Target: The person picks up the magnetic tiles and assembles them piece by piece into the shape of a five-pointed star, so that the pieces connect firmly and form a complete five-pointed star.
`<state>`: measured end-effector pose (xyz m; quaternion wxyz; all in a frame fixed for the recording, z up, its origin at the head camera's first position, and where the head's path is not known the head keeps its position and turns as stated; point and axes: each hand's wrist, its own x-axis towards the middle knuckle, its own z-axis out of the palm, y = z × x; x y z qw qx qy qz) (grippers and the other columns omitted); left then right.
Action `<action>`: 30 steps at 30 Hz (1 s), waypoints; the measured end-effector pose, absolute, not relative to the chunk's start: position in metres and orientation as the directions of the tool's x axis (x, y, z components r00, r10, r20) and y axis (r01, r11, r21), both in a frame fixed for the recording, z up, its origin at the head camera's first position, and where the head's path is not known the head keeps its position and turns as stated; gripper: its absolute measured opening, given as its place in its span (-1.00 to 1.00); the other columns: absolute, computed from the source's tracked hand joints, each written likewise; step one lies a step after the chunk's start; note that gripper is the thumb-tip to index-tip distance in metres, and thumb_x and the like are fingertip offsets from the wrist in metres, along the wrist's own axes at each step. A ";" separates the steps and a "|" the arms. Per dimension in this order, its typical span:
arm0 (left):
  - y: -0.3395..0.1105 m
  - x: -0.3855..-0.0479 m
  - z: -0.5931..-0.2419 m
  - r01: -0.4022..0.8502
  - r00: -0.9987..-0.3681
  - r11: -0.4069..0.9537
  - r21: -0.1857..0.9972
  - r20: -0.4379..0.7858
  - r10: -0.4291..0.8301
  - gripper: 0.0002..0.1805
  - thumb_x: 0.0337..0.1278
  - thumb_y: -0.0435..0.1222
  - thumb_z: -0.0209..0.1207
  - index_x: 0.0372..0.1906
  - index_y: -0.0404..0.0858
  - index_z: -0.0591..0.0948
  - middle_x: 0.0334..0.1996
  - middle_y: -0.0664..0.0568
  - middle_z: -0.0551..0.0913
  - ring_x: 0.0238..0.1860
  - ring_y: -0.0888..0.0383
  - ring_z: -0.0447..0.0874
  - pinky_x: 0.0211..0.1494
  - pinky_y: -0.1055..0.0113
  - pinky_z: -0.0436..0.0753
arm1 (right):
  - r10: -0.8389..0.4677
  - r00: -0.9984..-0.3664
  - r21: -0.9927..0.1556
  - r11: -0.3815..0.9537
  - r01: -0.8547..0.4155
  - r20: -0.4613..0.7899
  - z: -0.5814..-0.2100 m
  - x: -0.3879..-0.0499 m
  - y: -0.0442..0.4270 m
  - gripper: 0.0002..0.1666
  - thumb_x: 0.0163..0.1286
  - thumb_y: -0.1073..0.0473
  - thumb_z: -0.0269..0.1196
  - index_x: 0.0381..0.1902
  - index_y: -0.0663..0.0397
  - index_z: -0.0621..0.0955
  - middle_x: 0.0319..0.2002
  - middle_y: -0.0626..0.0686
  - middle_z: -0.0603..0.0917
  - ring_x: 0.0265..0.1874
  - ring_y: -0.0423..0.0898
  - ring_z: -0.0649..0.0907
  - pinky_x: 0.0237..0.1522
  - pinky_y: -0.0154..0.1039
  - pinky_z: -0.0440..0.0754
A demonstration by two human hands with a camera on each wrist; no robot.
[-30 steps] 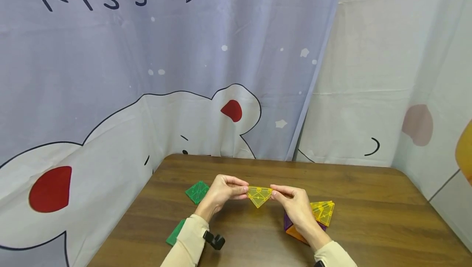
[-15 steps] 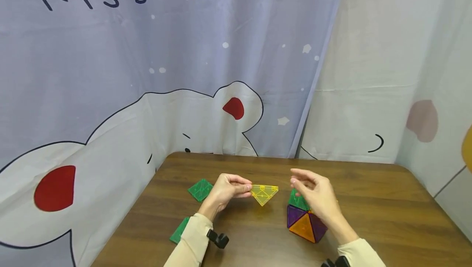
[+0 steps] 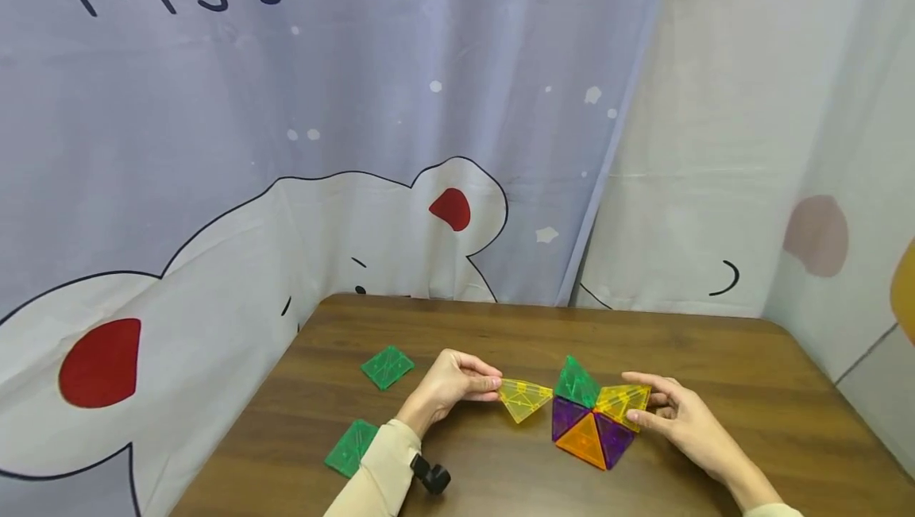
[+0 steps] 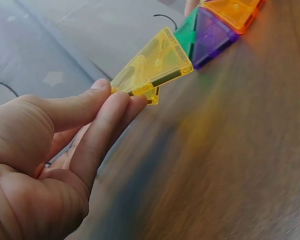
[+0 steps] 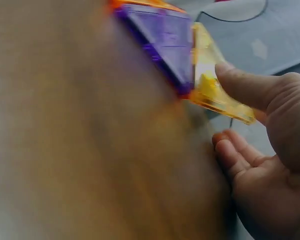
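Observation:
My left hand (image 3: 456, 384) pinches a yellow triangular magnetic tile (image 3: 525, 399) by its left corner, held above the table. A second yellow edge shows beneath it in the left wrist view. Right of it lies a joined group of tiles: a green triangle (image 3: 576, 383), a purple one (image 3: 568, 417), an orange one (image 3: 584, 442), another purple one (image 3: 613, 439) and a yellow triangle (image 3: 619, 403). That yellow triangle is gripped by my right hand (image 3: 682, 422), thumb on its near face in the right wrist view; the index finger is mostly hidden there.
Two loose green tiles (image 3: 388, 367) (image 3: 352, 448) lie on the left of the brown wooden table (image 3: 700, 350). A printed curtain (image 3: 357, 104) hangs behind the table's back edge.
The right hand has let go of the left hand's yellow tile and moved right to the yellow tile on the group. My left hand has shifted slightly right and down, closer to the group.

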<state>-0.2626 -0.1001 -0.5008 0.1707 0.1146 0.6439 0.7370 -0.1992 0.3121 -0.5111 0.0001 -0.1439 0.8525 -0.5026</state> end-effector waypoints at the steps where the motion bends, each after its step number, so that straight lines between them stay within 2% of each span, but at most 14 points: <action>1: -0.099 -0.262 -0.501 -0.099 -0.915 -0.113 0.989 -0.046 0.400 -0.71 0.28 -0.67 0.41 0.06 -0.75 0.71 -0.11 -0.36 0.86 -0.25 0.01 0.93 -0.02 0.13 0.87 | -0.257 -0.956 -0.875 0.421 -0.241 0.140 -0.512 -0.200 0.310 -0.28 0.59 0.10 0.45 0.61 0.10 0.53 0.23 0.28 0.62 -0.02 0.01 0.70 -0.14 -0.13 0.79; 5: -0.092 -0.262 -0.502 -0.077 -0.912 -0.114 0.991 -0.024 0.409 -0.73 0.28 -0.66 0.41 0.03 -0.74 0.72 -0.12 -0.39 0.86 -0.25 0.00 0.93 -0.03 0.12 0.88 | -0.310 -0.937 -0.910 0.319 -0.263 0.163 -0.515 -0.203 0.300 -0.30 0.61 0.21 0.41 0.59 0.24 0.49 0.01 0.29 0.67 -0.16 -0.09 0.78 -0.18 -0.17 0.80; 10: -0.086 -0.263 -0.504 -0.061 -0.910 -0.099 0.993 -0.015 0.415 -0.74 0.24 -0.67 0.44 0.00 -0.73 0.74 -0.17 -0.39 0.86 -0.29 0.00 0.92 -0.06 0.11 0.88 | -0.347 -0.919 -0.920 0.267 -0.287 0.186 -0.519 -0.207 0.282 -0.34 0.61 0.23 0.41 0.54 0.34 0.49 0.05 0.30 0.77 -0.14 -0.06 0.84 -0.15 -0.17 0.83; 18: -0.085 -0.263 -0.505 -0.047 -0.923 -0.082 0.996 -0.012 0.384 -0.73 0.27 -0.63 0.45 0.03 -0.69 0.75 -0.18 -0.34 0.87 -0.30 0.06 0.91 -0.07 0.12 0.89 | -0.270 -0.949 -0.926 0.290 -0.240 0.161 -0.523 -0.205 0.270 -0.41 0.54 0.22 0.48 0.44 0.21 0.61 -0.02 0.23 0.77 -0.26 -0.11 0.80 -0.25 -0.23 0.78; 25: -0.092 -0.260 -0.501 -0.155 -0.888 -0.005 0.988 -0.137 0.438 -0.59 0.52 -0.34 0.42 0.26 -0.51 0.68 -0.19 -0.35 0.86 -0.31 -0.06 0.93 -0.20 0.18 0.89 | -0.260 -0.947 -0.927 0.271 -0.260 0.190 -0.527 -0.203 0.270 -0.43 0.53 0.25 0.48 0.42 0.23 0.63 -0.08 0.24 0.78 -0.29 -0.13 0.78 -0.28 -0.23 0.78; 30: -0.096 -0.257 -0.499 -0.223 -0.833 0.065 0.973 -0.225 0.505 -0.67 0.58 -0.26 0.37 0.18 -0.44 0.71 -0.21 -0.36 0.85 -0.28 -0.06 0.94 -0.19 0.23 0.88 | -0.198 -0.957 -0.933 0.253 -0.257 0.210 -0.530 -0.202 0.270 -0.41 0.49 0.30 0.50 0.41 0.28 0.62 -0.06 0.26 0.79 -0.30 -0.16 0.77 -0.32 -0.26 0.76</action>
